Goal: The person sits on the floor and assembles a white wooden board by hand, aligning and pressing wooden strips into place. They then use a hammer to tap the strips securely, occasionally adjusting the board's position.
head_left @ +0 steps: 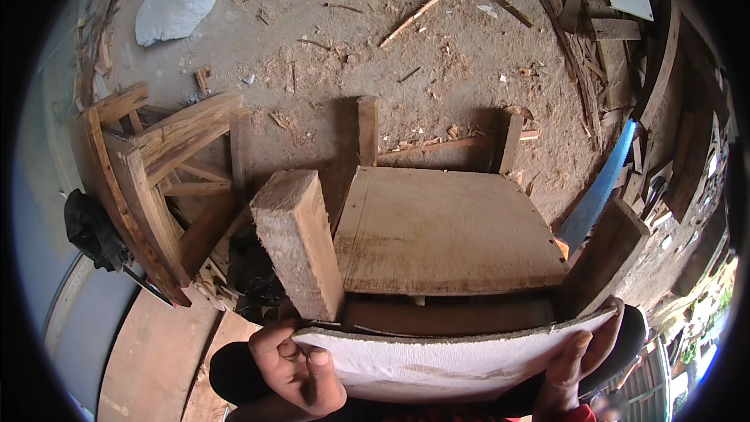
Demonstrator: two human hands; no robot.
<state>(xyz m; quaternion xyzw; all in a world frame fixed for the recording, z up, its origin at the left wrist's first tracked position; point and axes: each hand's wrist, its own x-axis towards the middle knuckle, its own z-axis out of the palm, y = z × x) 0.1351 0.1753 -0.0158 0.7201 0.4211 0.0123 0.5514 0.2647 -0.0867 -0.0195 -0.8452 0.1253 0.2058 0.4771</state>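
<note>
Nearest you, across your lap, the pale curved panel (453, 367) lies along the near side of the wooden frame, its upper edge running close to the two near posts; whether it actually touches both, you cannot tell from this view. To do this step well, judge the panel by its two ends: bring them level with each other, press evenly from both sides, and avoid forcing one corner first, since a thin sheet like this would probably twist or spring. Your hands are well apart, each clamped on one end of it. The left hand (301, 371) grips the left corner with its thumb raised against the near face and its fingers curled in; the right hand (574, 363) has its thumb on the near face and its fingers wrapped around the right end. That wide, matched hold should give good control, provided your wrists stay relaxed. Just beyond stand the thick left post (297, 219) and the leaning right post (609, 258), so mind your knuckles there. Between and past them lies the flat board (445, 230), with the blue saw (598, 191) near its right edge; farther out, shavings litter the floor (312, 55).
</note>
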